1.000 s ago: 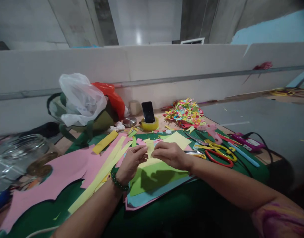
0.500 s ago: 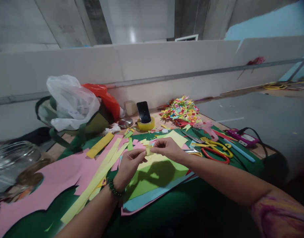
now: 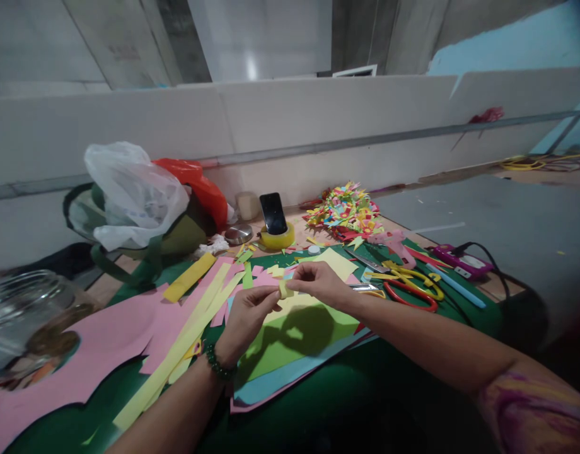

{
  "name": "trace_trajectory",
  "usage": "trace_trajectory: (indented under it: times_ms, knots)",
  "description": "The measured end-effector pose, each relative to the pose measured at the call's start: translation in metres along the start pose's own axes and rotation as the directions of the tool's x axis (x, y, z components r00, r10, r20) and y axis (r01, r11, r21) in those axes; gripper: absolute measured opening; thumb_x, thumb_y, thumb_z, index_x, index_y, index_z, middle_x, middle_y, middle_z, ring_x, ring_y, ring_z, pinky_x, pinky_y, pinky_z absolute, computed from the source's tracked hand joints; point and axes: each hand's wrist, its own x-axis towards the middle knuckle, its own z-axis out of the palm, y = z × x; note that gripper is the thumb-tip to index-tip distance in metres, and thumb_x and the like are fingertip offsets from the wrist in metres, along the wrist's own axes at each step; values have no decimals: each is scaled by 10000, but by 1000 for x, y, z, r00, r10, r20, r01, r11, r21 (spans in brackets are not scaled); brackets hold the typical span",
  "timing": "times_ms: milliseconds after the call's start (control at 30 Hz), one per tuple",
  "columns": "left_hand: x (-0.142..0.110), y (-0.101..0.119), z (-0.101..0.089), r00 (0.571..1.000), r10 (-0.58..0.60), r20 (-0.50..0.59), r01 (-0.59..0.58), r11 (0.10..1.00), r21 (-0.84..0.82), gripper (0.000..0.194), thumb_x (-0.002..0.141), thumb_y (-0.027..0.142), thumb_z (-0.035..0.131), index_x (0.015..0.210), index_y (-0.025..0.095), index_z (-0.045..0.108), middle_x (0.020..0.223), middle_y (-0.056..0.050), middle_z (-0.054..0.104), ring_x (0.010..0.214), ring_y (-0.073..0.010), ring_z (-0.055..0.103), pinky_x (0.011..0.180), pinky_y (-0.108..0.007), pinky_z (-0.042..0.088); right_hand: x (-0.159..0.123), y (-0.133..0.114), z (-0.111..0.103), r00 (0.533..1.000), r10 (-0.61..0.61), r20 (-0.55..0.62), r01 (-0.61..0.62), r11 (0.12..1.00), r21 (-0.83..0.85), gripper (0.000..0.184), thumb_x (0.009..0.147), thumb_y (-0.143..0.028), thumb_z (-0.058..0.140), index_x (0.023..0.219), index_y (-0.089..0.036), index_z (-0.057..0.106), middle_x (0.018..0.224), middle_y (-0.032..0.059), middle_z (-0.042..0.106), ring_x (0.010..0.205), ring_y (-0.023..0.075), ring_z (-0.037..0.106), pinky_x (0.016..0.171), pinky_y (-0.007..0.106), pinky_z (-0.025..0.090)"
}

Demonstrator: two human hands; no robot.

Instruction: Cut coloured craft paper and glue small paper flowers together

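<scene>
A small bit of yellow paper is near the middle of the picture, right between the two hands. The left hand is on its left side and the right hand is on its right side. Both touch it, so no hand is nearer. I can't tell which way its long side goes, because it is tiny and the fingers hide some of it.

Each hand has its thumb and finger pinched closed on the paper. The other right fingers are curled in.

The paper is up over a green sheet, and the hands make a dark shadow there. Long yellow strips lie to the left. A heap of bright paper bits sits higher up, right of the middle.
</scene>
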Motion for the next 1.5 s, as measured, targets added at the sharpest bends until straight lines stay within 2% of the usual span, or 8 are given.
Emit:
trace_trajectory:
  times_ms: [333,700,967,1033,1133,1233,1333,1500]
  knots:
    - [0,-4,1,999,-26,22,25,999,40,273,629,424,660,638,158,720,630,-43,694,573,-161,608,565,-266,468,-1,-2,0,998,-64,2,64,998,-23,186,605,-248,661,708,-187,518,674,-36,565,647,116,526,630,271,423]
    - [-1,0,3,994,-74,81,72,997,36,303,670,453,645,749,161,674,726,-34,661,657,-168,616,618,-276,467,-3,-1,1,989,-143,30,143,990,-17,200,635,-247,626,776,-199,493,694,-40,548,646,116,540,645,277,457]
    - [2,-11,2,993,47,106,-57,994,96,248,689,410,647,672,168,597,659,-10,611,621,-135,549,586,-250,438,-5,0,5,981,-183,63,188,979,-82,224,672,-305,649,806,-195,508,750,-12,559,682,127,538,606,257,451]
    - [4,-11,0,995,53,81,-60,995,82,266,684,412,657,775,164,629,773,-34,652,668,-145,576,609,-259,462,0,-3,-4,979,-196,48,201,974,-108,223,670,-311,647,805,-195,513,740,-12,557,676,129,532,605,261,445]
    - [10,-10,-10,998,49,-34,-45,993,105,367,685,447,657,914,160,638,868,-53,668,708,-156,603,642,-279,486,12,-6,-25,964,-249,-91,233,960,-156,192,651,-249,611,810,-194,518,732,-17,557,683,131,527,638,267,438]
    - [19,-13,-25,988,79,-135,-53,981,184,394,685,478,639,911,154,650,861,-58,678,713,-168,608,653,-294,490,24,-1,-42,970,-183,-160,137,955,-263,203,637,-180,550,838,-190,517,673,-34,545,628,128,512,598,252,407]
    - [29,-19,-40,979,96,-179,-43,960,277,396,672,481,617,886,151,664,886,-75,695,733,-188,616,655,-306,490,30,6,-48,993,-40,-108,-18,872,-489,238,663,-135,519,896,-172,546,660,-26,585,606,132,535,557,233,384]
    - [41,-27,-55,966,106,-235,1,909,416,431,654,468,587,898,124,672,903,-111,712,714,-201,621,677,-326,487,31,10,-50,996,57,-70,-90,550,-830,230,711,-135,544,919,-172,634,812,45,692,737,178,614,579,237,380]
